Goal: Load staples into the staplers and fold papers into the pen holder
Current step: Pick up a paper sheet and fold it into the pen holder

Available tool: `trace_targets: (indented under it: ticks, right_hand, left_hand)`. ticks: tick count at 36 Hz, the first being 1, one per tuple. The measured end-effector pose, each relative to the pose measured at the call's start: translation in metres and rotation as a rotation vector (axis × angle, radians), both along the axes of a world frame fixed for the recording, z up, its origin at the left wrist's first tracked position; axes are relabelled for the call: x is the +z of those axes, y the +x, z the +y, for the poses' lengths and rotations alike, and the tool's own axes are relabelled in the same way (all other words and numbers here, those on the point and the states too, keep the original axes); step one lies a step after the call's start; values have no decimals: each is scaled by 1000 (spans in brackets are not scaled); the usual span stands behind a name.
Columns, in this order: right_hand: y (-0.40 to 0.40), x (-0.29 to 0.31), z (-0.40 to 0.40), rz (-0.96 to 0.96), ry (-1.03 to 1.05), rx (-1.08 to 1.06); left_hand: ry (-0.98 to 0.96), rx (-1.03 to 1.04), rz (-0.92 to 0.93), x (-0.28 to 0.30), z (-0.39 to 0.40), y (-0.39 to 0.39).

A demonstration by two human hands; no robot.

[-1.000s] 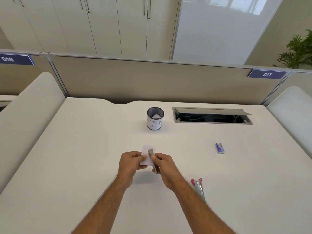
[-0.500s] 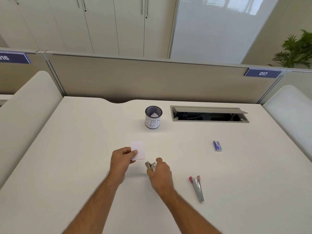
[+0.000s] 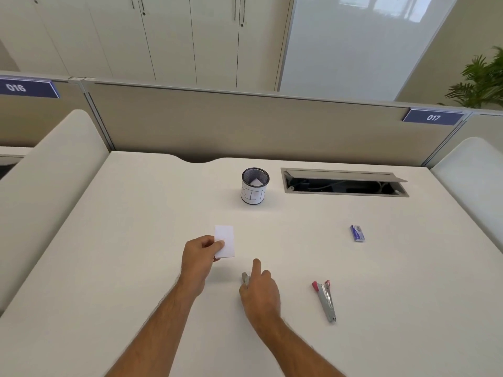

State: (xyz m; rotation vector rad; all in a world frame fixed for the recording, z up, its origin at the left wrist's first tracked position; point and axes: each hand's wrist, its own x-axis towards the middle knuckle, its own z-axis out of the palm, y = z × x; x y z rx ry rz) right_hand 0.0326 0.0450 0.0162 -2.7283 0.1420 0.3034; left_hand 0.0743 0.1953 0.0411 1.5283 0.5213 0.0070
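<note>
My left hand (image 3: 200, 254) pinches a folded white paper (image 3: 226, 240) between thumb and fingers, just above the desk. My right hand (image 3: 261, 289) is low over the desk, to the right of and nearer than the paper, with its index finger stretched forward. A small grey stapler (image 3: 245, 278) pokes out at that hand's left edge, held by the thumb side; most of it is hidden. A second grey stapler with red ends (image 3: 325, 300) lies to the right. The mesh pen holder (image 3: 255, 195) stands farther back with a folded paper (image 3: 256, 182) inside.
A small blue staple box (image 3: 357, 233) lies at the right of the white desk (image 3: 136, 254). An open cable hatch (image 3: 344, 183) sits behind it, right of the pen holder. A beige partition (image 3: 245, 126) closes the desk's far edge.
The hands have parted: my left hand kept the folded paper and drifted left, while my right hand took the small stapler off the paper and brought it down near the desk.
</note>
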Motion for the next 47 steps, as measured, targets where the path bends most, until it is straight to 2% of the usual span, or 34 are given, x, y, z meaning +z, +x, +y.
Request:
trace_targets:
  ticks: [4, 9, 13, 17, 21, 26, 33, 38, 40, 47]
  right_hand:
    - [-2, 0, 0, 44, -12, -1]
    - [2, 11, -4, 52, 78, -66]
    - [19, 40, -1, -41, 440, -202]
    - [37, 74, 0, -30, 823, -390]
    - [51, 84, -10, 45, 1042, -502]
    - [55, 83, -22, 33, 1170, -517]
    - [53, 77, -35, -4, 1234, -472]
    - [54, 72, -43, -24, 1247, -461]
    - [54, 70, -46, -19, 1249, -463]
    - [52, 74, -53, 22, 1289, -411]
  left_hand:
    - [78, -38, -21, 0, 1, -1]
    - [205, -82, -81, 10, -6, -2]
    - [327, -139, -125, 14, -13, -1]
    - [478, -182, -242, 20, -24, -2]
    - [718, -305, -435, 23, -34, -3]
    - [917, -290, -644, 26, -38, 0]
    - [759, -217, -513, 27, -47, -2]
    - [368, -160, -316, 45, -57, -8]
    - [270, -138, -264, 49, -59, -7]
    - [193, -149, -204, 50, -63, -4]
